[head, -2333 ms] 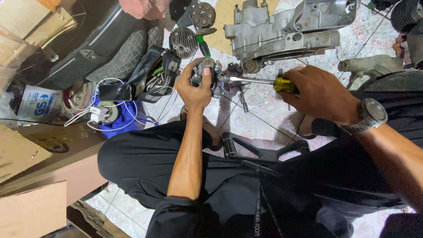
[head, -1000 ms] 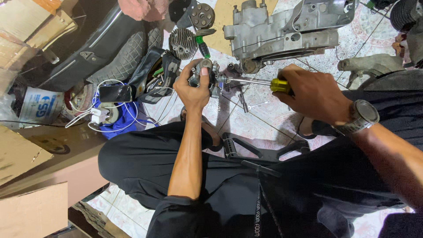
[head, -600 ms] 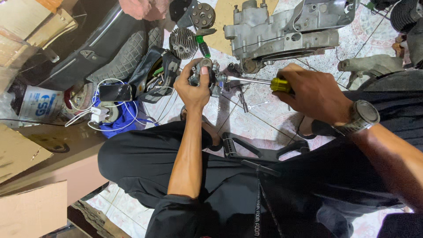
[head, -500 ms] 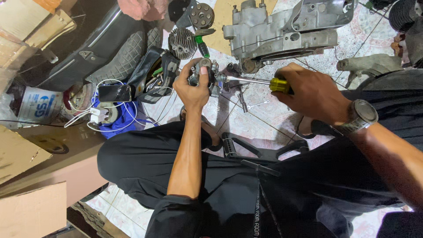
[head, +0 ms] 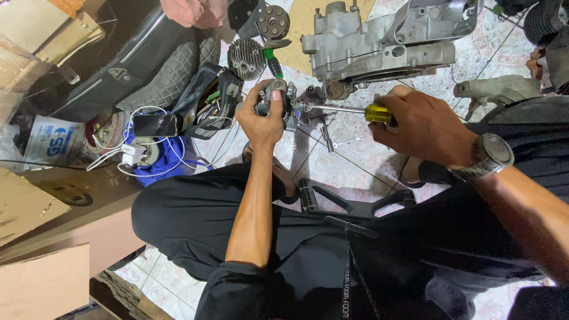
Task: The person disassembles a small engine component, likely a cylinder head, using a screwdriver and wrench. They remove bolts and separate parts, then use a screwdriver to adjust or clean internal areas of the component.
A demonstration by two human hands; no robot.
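The person sits low on the tiled floor (head: 355, 172), legs in black trousers nearest the camera, with a black angular bracket (head: 349, 204) lying between the knees.

Left hand (head: 261, 115): fingers closed fully around a small grey metal assembly with several protruding fittings (head: 278, 98), raised clear of the floor. The thumb lies along the near face of the part.

Right hand (head: 427, 127): fingers wrapped tight on the yellow-and-black handle of a steel-shafted screwdriver (head: 355, 111). A metal wristwatch (head: 489, 155) sits on this wrist.

Governing relation: the screwdriver's long axis runs nearly level, from the right hand leftward, with its tip meeting the right-hand side of the grey assembly. The assembly therefore lies directly along the shaft line from the right hand's fingers, and is in contact with the left hand only. The exact seat of the tip is hidden among the fittings; it appears to be in a screw head.

Beyond the hands: a large bare aluminium engine casing (head: 385, 41), a finned round cylinder part (head: 246, 58), and a black tool pouch (head: 207, 101).
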